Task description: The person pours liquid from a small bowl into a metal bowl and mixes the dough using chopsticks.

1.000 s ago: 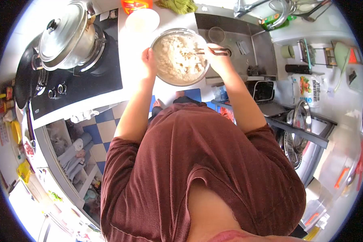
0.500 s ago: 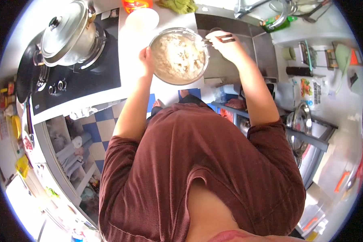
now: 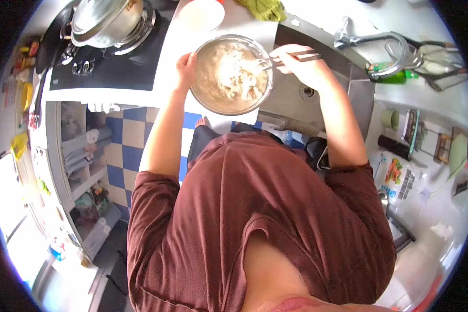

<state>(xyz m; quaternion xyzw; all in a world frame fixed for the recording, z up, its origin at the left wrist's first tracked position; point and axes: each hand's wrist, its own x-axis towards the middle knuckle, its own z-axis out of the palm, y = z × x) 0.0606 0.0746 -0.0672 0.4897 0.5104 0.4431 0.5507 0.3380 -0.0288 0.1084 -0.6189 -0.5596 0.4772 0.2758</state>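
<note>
A round metal bowl (image 3: 203, 92) holds a pale, lumpy, floury mixture (image 3: 240, 73). My left hand (image 3: 185, 72) grips the bowl's left rim, thumb pointing up. In my right hand (image 3: 299, 66) is a pair of dark chopsticks (image 3: 310, 54), closed in the fingers at the bowl's right edge. Their lower ends reach over the rim into the mixture. Just behind the bowl, a white round dish (image 3: 202, 16) sits on the white counter (image 3: 166, 52).
On the left, a lidded pot (image 3: 106, 23) stands on the black gas stove (image 3: 106, 70). A metal sink (image 3: 291, 104) lies under my right forearm, with a faucet (image 3: 372, 40) behind it. A green cloth (image 3: 261, 8) rests at the back. Bottles and utensils line the right side.
My view has tilted and shifted, so stove, pot and sink sit differently in it. Both hands keep their holds on the bowl and chopsticks, and the mixture's lumps lie slightly differently.
</note>
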